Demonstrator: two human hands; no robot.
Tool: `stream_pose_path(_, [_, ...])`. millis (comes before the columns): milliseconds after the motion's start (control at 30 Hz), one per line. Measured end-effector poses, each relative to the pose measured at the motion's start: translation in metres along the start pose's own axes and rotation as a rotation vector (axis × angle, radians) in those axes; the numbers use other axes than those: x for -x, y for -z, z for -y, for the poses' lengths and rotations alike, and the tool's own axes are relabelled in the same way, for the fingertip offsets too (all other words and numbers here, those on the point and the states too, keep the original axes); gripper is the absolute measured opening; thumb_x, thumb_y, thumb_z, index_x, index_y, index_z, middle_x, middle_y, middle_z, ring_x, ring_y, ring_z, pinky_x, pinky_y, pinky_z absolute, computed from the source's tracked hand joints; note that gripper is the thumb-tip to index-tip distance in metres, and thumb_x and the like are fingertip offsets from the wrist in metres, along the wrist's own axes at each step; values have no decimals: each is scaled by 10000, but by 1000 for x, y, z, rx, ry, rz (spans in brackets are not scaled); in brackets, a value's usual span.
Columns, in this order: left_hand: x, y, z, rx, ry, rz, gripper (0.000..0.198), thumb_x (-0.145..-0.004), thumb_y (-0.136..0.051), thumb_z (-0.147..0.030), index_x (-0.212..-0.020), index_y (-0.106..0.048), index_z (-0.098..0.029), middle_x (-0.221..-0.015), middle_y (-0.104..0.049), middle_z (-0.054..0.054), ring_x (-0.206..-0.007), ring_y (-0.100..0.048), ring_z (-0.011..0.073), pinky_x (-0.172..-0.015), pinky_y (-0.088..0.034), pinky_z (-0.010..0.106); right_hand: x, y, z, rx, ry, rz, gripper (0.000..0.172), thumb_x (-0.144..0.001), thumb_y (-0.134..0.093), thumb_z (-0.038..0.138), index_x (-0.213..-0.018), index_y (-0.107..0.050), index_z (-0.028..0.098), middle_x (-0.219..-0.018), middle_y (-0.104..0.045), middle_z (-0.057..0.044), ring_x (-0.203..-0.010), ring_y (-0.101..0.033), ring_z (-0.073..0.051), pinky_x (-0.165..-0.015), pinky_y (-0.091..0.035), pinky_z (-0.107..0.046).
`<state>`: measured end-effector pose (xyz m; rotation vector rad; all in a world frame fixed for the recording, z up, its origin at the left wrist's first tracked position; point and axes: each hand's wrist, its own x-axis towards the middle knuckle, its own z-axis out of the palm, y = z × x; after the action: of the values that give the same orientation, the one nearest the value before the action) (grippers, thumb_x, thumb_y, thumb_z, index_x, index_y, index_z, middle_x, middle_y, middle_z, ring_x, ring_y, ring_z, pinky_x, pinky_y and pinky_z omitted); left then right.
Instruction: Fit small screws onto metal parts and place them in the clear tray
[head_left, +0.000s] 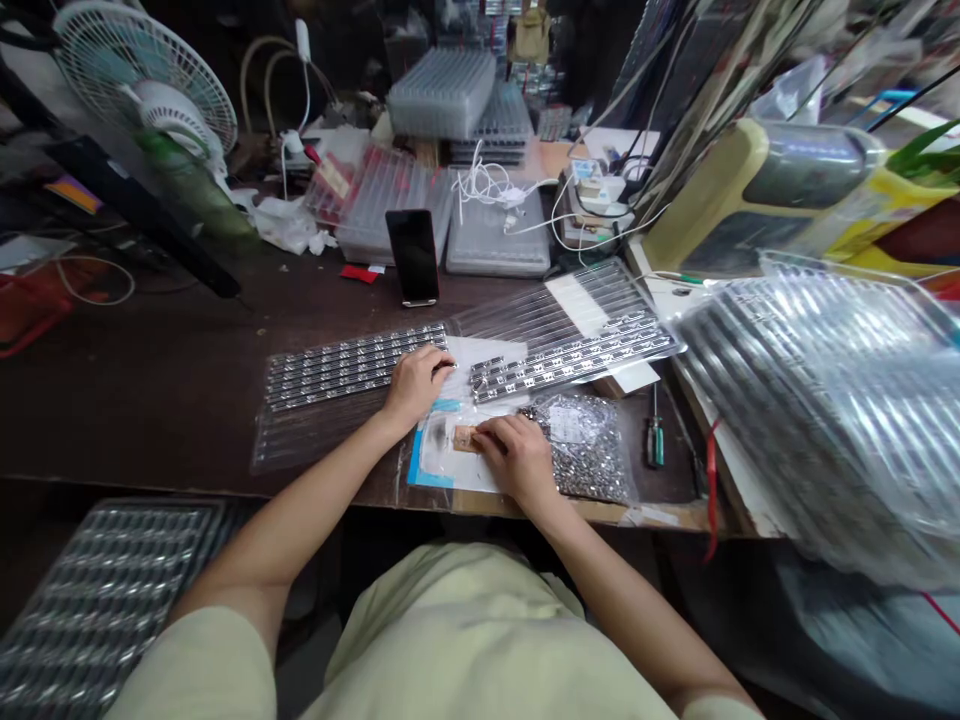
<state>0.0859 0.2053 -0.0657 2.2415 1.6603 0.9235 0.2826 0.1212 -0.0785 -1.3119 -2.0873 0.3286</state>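
My left hand (418,382) is over the right end of a clear ribbed tray (300,430) whose upper grooves hold rows of small shiny metal parts (337,368). Its thumb and fingertips are pinched together; what they hold is too small to tell. My right hand (523,458) is closed, fingertips down at a small brown block (464,438) on white paper with blue edges (431,472). Whatever lies in those fingertips is hidden. Just right of this hand is a clear bag (592,460) full of small metal pieces. Beyond it, a second ribbed tray (517,322) holds metal parts along its near side.
A phone (414,257) stands upright behind the trays. A green-handled screwdriver (655,440) lies right of the bag. Stacked clear trays (817,400) rise at the right edge. White cables (491,185) lie on boxes at the back, and a fan (154,80) stands at back left.
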Motion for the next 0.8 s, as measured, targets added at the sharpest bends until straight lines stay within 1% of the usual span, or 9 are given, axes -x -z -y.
stream_pose_path(100, [1, 2, 5, -23, -5, 5, 103, -834, -615, -195, -903, -691, -194, -928, -673, 41, -889, -608, 194, -824, -450, 330, -3, -1, 3, 33, -29, 9, 104, -851, -649, 315, -796, -665, 229, -786, -693, 2, -766, -555, -159, -705, -325, -283])
stream_pose_path(200, [-1, 2, 5, -43, 7, 10, 131, -858, -582, -200, -890, -708, -195, -934, -676, 43, -885, -609, 192, -817, -453, 328, -5, -1, 5, 50, -44, 34, 122, -840, -662, 346, -775, -683, 245, -781, -698, 8, -766, -550, -160, -703, -306, -292])
stream_pose_path(300, [-2, 3, 3, -88, 27, 22, 154, -872, -565, -210, -865, -719, -200, -927, -685, 42, -882, -606, 197, -824, -440, 339, -5, -1, 5, 30, -29, 48, 128, -854, -643, 368, -808, -711, 269, -820, -705, 13, -792, -546, -156, -720, -303, -298])
stream_pose_path(400, [-2, 6, 0, -176, 32, 44, 146, -865, -578, -219, -866, -722, -201, -920, -686, 50, -908, -590, 222, -834, -419, 363, -3, -1, 4, 35, -12, 47, 126, -861, -634, 371, -838, -727, 290, -867, -706, 13, -800, -531, -153, -721, -301, -303])
stream_pose_path(467, [-3, 8, -5, -215, 32, 49, 151, -866, -575, -222, -893, -722, -202, -932, -683, 57, -922, -583, 232, -830, -408, 371, -2, -1, 3, 45, -5, 49, 132, -868, -624, 368, -856, -731, 291, -883, -703, 7, -804, -525, -154, -718, -301, -305])
stream_pose_path(567, [-12, 4, -19, -200, 7, 63, 151, -864, -580, -236, -921, -718, -214, -960, -689, 51, -931, -590, 232, -823, -396, 371, 0, -2, 3, 59, 7, 53, 144, -886, -600, 355, -891, -728, 289, -890, -694, 0, -804, -518, -154, -713, -304, -308])
stream_pose_path(700, [-30, -7, -39, -175, 3, 152, 117, -830, -621, -271, -795, -714, -209, -901, -711, 55, -892, -615, 242, -825, -390, 384, 0, -1, 6, 103, 22, 59, 146, -894, -588, 348, -915, -726, 306, -895, -676, -7, -816, -512, -157, -709, -308, -313])
stream_pose_path(733, [-33, -8, -41, -168, 11, 167, 119, -824, -623, -268, -770, -707, -204, -884, -713, 60, -882, -620, 244, -827, -393, 387, -1, 0, 7, 119, 26, 67, 145, -894, -587, 352, -925, -724, 314, -902, -672, -8, -825, -511, -160, -712, -312, -314])
stream_pose_path(800, [-35, -7, -41, -117, 44, 161, 121, -826, -604, -257, -775, -695, -196, -856, -712, 66, -854, -631, 241, -817, -411, 383, -1, 6, 6, 160, 33, 86, 166, -893, -585, 362, -997, -706, 317, -957, -665, -16, -857, -509, -171, -731, -328, -320])
